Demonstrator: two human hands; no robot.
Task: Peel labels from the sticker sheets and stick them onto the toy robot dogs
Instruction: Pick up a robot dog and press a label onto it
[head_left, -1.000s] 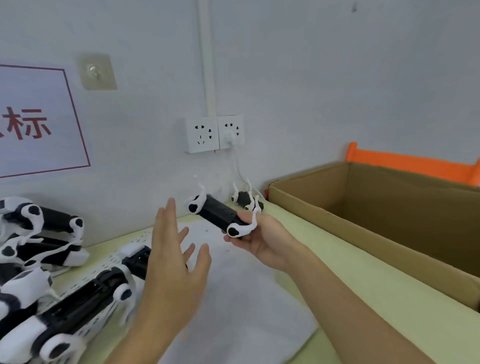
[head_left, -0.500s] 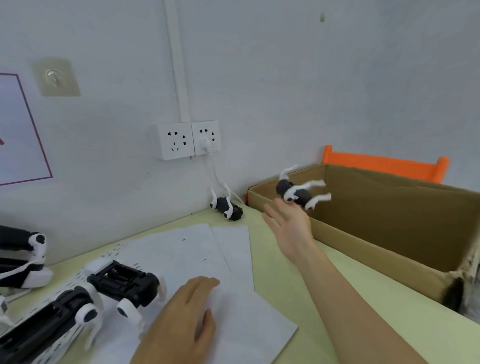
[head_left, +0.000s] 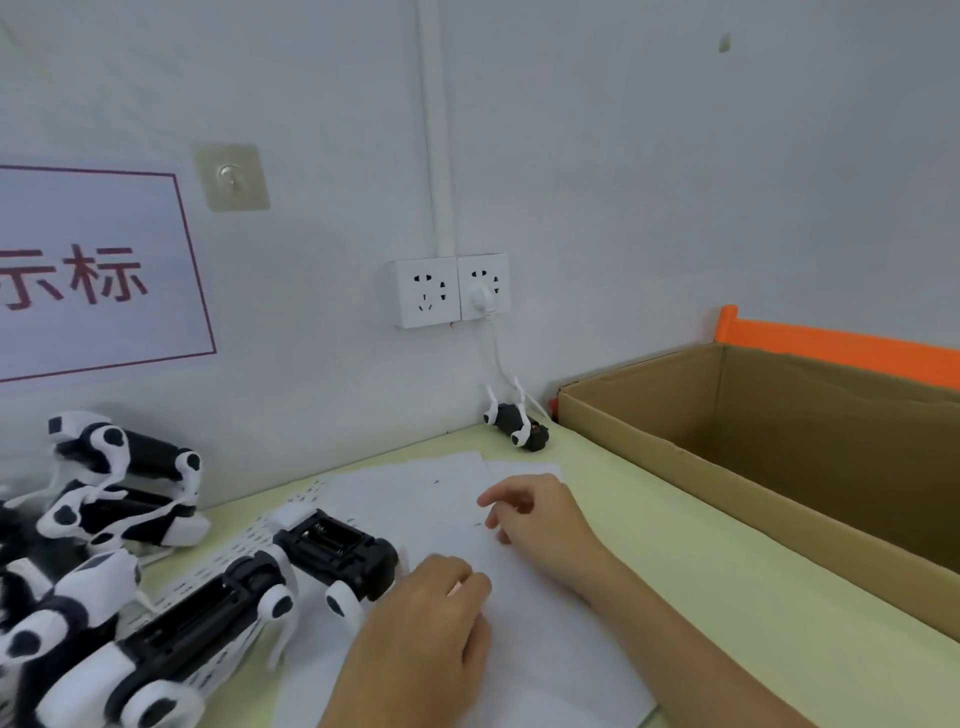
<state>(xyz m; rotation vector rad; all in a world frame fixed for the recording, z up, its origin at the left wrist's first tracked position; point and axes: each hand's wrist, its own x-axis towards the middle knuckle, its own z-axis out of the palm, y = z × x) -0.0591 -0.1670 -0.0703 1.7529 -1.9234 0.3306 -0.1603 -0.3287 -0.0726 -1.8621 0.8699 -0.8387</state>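
From my head view, both hands lie loosely curled on the sticker sheets (head_left: 545, 618), holding nothing: my left hand (head_left: 421, 639) just right of the nearest toy robot dog (head_left: 332, 551), my right hand (head_left: 540, 519) beyond it. If my palms drag, the loose sheets could slide or crease.

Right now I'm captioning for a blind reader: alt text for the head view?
Both hands, left and right, rest on white sheets on a green table. Toy dogs lie left, a cardboard box right.
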